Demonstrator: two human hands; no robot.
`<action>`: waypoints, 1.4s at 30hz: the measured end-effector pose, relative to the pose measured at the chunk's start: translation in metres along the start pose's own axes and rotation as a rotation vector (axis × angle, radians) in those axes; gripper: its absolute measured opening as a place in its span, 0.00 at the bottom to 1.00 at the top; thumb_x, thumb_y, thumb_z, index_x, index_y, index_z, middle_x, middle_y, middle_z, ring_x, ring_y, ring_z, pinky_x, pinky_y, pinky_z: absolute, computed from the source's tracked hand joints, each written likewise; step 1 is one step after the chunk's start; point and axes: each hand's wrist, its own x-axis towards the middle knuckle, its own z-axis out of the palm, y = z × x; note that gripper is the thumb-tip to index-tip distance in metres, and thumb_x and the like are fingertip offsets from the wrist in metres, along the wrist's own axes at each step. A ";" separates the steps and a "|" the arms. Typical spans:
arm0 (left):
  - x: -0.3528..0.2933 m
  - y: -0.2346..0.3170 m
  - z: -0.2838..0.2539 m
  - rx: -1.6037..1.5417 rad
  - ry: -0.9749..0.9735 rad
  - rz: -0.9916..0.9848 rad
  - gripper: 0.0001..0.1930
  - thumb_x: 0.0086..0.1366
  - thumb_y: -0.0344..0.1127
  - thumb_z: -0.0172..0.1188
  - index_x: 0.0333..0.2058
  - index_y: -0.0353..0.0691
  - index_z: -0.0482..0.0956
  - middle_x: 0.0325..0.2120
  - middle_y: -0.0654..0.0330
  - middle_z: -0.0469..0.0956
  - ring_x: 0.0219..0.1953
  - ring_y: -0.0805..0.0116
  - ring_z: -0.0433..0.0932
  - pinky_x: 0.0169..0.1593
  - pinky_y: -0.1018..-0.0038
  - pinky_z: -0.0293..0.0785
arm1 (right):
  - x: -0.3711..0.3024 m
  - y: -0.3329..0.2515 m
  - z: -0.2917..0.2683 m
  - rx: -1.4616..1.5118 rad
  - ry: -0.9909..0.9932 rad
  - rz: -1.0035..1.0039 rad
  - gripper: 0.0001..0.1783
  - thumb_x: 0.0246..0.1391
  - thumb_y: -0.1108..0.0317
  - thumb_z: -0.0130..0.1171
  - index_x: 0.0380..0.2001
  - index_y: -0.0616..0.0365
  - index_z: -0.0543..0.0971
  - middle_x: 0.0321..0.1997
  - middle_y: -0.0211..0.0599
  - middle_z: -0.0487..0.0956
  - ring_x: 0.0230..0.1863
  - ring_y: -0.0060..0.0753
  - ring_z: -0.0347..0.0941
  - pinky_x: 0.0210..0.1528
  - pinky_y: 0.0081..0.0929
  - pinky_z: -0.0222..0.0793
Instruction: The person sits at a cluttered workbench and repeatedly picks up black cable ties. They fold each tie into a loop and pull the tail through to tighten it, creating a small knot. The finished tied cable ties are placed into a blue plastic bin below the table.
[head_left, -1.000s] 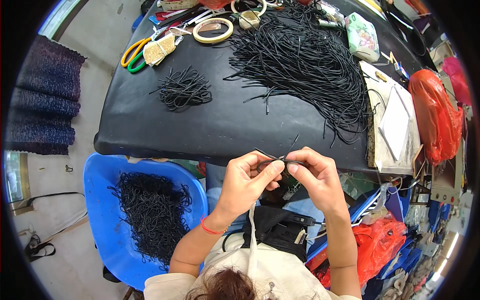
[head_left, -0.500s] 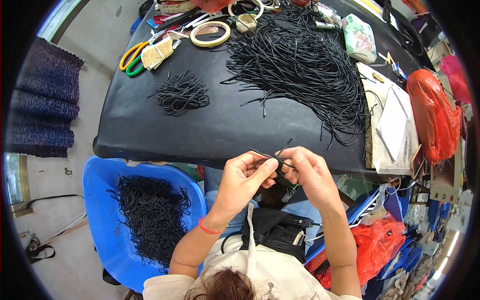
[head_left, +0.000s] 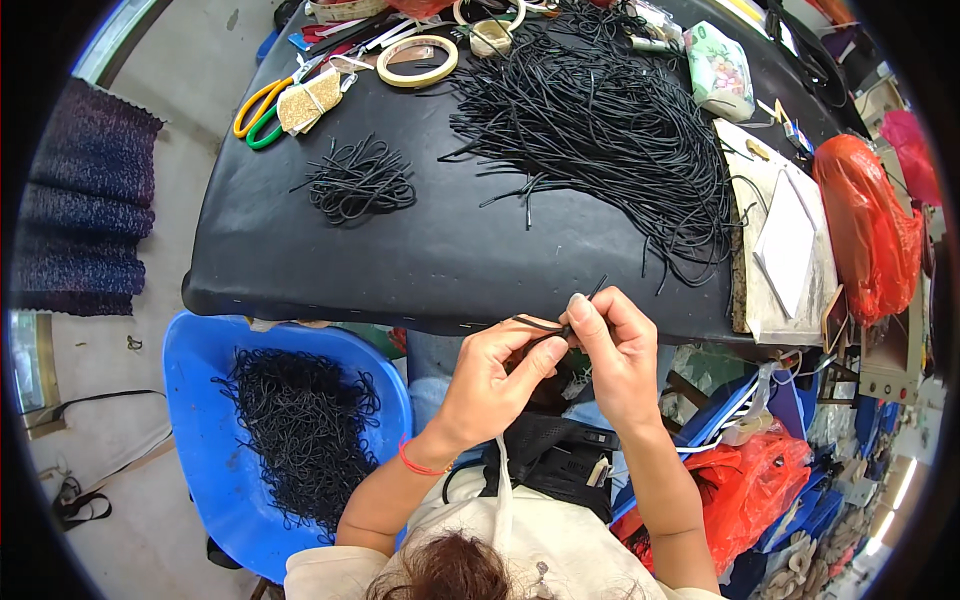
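My left hand (head_left: 490, 375) and my right hand (head_left: 622, 362) are close together just off the table's near edge, both closed on a thin black cord (head_left: 538, 323). My left thumb and fingers pinch it from the left side. On the other side, my right thumb presses it against the fingers, and one cord end sticks up past them. How the cord is looped between the fingers is partly hidden. Beyond my hands, a large heap of black cords (head_left: 600, 130) lies on the black-covered table (head_left: 440, 270). A smaller bundle of finished-looking looped cords (head_left: 362, 182) lies left of it.
A blue tub (head_left: 185, 400) with tangled black cords (head_left: 295, 430) stands at lower left. Scissors (head_left: 262, 112), a tape roll (head_left: 417, 62) and a floral tissue pack (head_left: 718, 72) lie on the table. A white board (head_left: 785, 250) and red plastic bags (head_left: 868, 230) are at right.
My right hand has turned, its thumb now raised over the cord. The cord's crossed, spread ends have drawn into a narrower shape between my fingers. My left hand has shifted slightly.
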 end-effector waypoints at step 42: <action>0.023 0.007 -0.032 -0.047 -0.002 -0.211 0.19 0.69 0.41 0.41 0.44 0.29 0.72 0.32 0.52 0.78 0.34 0.67 0.79 0.39 0.76 0.76 | 0.003 0.004 -0.013 0.309 -0.050 0.366 0.22 0.60 0.55 0.47 0.41 0.68 0.74 0.32 0.36 0.76 0.32 0.22 0.72 0.34 0.17 0.68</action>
